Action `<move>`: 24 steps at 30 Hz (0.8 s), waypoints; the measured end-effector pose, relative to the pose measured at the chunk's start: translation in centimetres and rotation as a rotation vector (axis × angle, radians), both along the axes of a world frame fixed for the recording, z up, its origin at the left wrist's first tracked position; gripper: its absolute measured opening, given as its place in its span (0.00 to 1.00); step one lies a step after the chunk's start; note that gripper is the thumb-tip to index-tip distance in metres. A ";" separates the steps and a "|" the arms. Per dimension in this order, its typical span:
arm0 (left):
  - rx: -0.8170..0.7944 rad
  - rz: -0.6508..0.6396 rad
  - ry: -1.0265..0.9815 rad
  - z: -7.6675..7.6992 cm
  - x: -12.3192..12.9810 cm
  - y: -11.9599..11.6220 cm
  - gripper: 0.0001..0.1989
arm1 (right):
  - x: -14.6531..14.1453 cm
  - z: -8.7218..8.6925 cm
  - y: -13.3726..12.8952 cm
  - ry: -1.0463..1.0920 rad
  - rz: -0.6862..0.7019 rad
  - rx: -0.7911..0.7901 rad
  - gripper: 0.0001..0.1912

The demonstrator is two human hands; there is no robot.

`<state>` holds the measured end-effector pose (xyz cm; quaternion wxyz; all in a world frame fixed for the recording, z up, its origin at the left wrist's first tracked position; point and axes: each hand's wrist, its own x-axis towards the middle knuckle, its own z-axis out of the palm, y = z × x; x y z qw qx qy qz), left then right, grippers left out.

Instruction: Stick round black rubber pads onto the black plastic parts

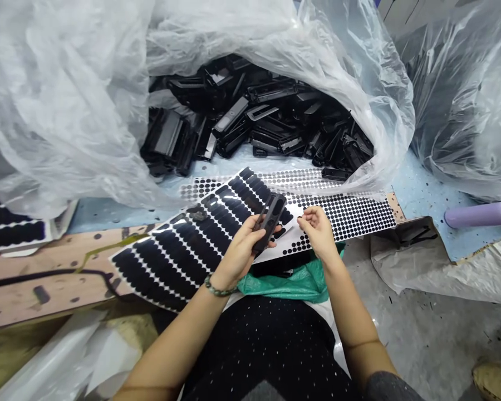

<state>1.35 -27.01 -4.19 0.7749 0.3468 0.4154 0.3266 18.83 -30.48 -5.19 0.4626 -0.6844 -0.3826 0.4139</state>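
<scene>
A person's left hand (pixel 247 238) (a beaded bracelet (pixel 217 287) circles the wrist) grips a slim black plastic case (pixel 272 218), fingers wrapped around its lower part, above the bench (pixel 104 214). Just beside it, the right hand (pixel 319 231) pinches a small black dot (pixel 299 218) between thumb and forefinger. Below lie a sheet of black strips (pixel 179 250) and a sheet of round dots (pixel 359 214). Behind, a clear plastic bag (pixel 271 33) gapes around piled black parts (pixel 271 125).
</scene>
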 end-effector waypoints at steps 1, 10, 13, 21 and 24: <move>0.018 0.004 -0.017 -0.2 0.2 -0.1 0.16 | -0.5 0.3 -0.2 0.138 -0.008 0.023 0.09; 0.211 0.086 -0.015 -1.3 1.0 -0.9 0.18 | -3.6 2.4 -0.1 0.085 -0.031 0.200 0.08; 0.244 0.092 0.010 -1.5 1.0 -0.9 0.19 | -3.8 2.7 -0.1 0.045 -0.018 0.200 0.07; 0.204 0.074 -0.008 -1.8 0.6 -1.0 0.21 | -3.8 1.7 0.0 0.016 -0.080 0.138 0.10; 0.068 -0.012 -0.116 -0.9 0.4 -0.7 0.21 | -3.4 1.0 0.3 0.183 -0.132 0.086 0.19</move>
